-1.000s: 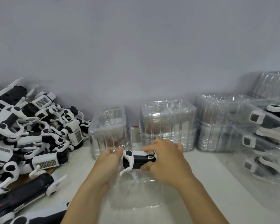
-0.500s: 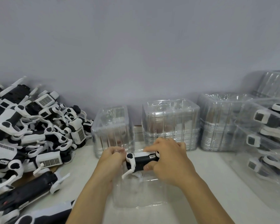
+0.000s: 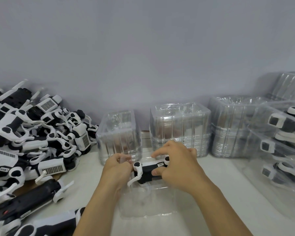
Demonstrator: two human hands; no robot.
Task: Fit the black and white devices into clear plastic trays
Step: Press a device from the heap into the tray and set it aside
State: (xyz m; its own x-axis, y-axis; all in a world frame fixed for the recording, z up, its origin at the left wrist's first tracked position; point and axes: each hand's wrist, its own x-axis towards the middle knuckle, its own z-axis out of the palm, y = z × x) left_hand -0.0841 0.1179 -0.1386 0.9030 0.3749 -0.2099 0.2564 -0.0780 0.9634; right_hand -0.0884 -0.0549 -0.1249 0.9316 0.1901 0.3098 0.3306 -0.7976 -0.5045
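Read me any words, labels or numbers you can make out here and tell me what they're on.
No text here is legible.
White sticker on the held device: dark print, too small to read.
Label on a device in the pile: blurred.
Grid patches on pile devices: pattern only, no characters.

Two hands: the left hand (image 3: 118, 167) and the right hand (image 3: 176, 167) share one black and white device (image 3: 149, 171) over one clear tray (image 3: 146, 201). Three empty-tray stacks (image 3: 180, 128) line the wall. The device heap (image 3: 32, 133) holds too many to count.

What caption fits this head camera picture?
Both hands press a black-and-white device into a clear tray.
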